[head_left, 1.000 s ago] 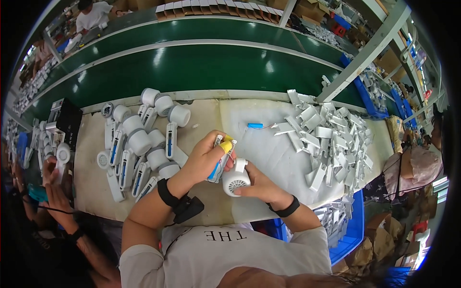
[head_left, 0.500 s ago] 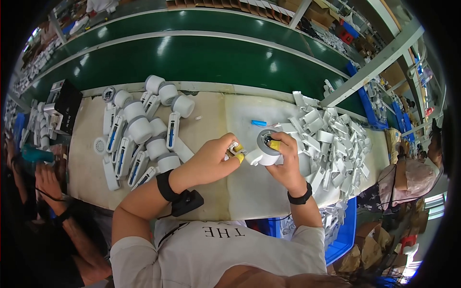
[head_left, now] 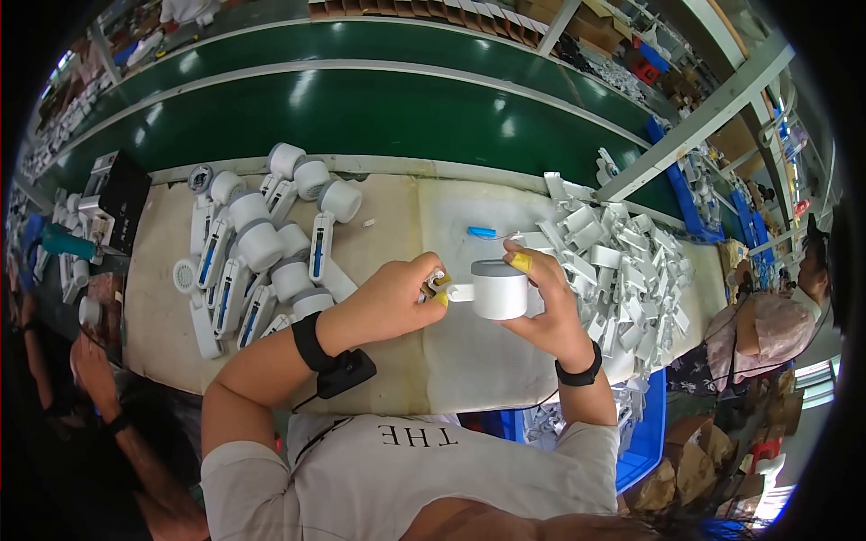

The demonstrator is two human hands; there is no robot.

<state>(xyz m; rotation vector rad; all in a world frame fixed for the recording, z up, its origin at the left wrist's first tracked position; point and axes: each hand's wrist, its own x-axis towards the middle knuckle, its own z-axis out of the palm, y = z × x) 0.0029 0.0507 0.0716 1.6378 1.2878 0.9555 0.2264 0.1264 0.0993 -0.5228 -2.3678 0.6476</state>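
A white round fan-head-like housing (head_left: 500,296) with a grey rim is gripped in my right hand (head_left: 552,302), thumb below and fingers at the rim. It is side-on, grey rim up, and its short white neck points left. Against the end of that neck is my left hand (head_left: 397,296), closed in a pinch on a small whitish piece (head_left: 437,278) that its fingers mostly cover. Yellow tape wraps fingertips on both hands. Beyond the housing lies a blue cylindrical cell (head_left: 482,232) with a thin wire, on the worktable (head_left: 442,356).
Several assembled white handheld units (head_left: 261,244) lie to the left. A heap of loose white casings (head_left: 622,270) covers the right, above a blue bin (head_left: 644,444). A green conveyor (head_left: 361,113) runs along the back. A co-worker's hand (head_left: 93,368) shows at far left.
The round housing has been tipped from showing its dark inside to standing side-on with the grey rim up. My right hand has turned with it; my left hand has barely moved.
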